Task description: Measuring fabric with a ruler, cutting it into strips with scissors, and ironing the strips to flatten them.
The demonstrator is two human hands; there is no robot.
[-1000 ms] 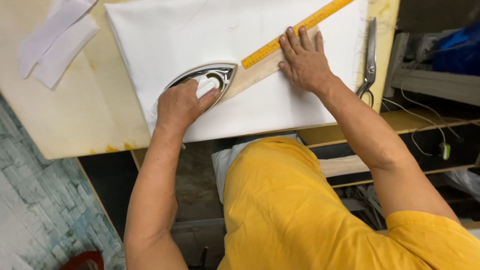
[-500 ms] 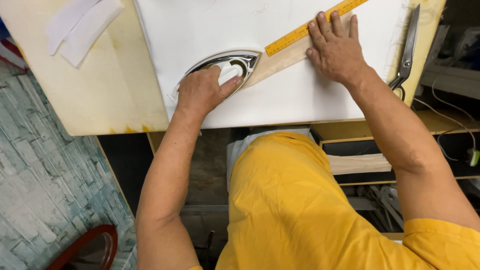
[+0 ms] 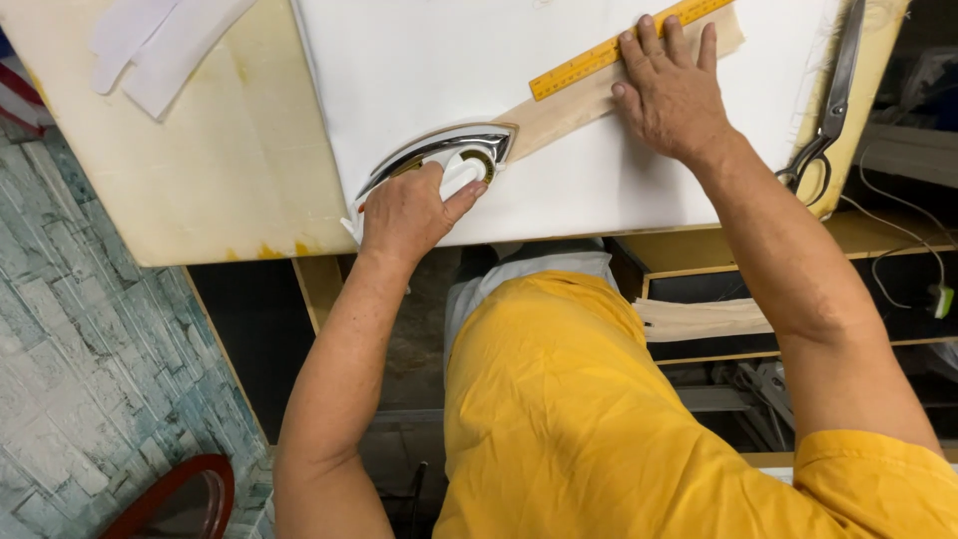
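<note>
Now, fingers: left hand (image 3: 411, 210) wrapped tight around the iron's handle, thumb out toward the nose; right hand (image 3: 671, 92) lies flat, fingers spread narrow, pressing the strip beside the ruler.
Iron (image 3: 439, 160): sits on the white cloth near the table's front edge; nose points right and a little away from the body, onto the end of the strip; long axis slants from near-left to far-right.
Strip (image 3: 569, 108): beige, folded, running along the same slant from the iron's nose under the right hand.
Ruler (image 3: 599, 55): yellow, lying just beside the strip on its far side, fingertips touching it.
Cloth (image 3: 419, 70): white, covers the table's middle; open cloth lies beyond the iron and between the two hands.
Table (image 3: 230, 190): cream top, bare at the left; front edge just behind the iron's heel.
Scissors (image 3: 828, 110): at the cloth's right edge, well apart from the iron, near the right wrist.
Scraps (image 3: 160, 45): white pieces at the far left corner.
</note>
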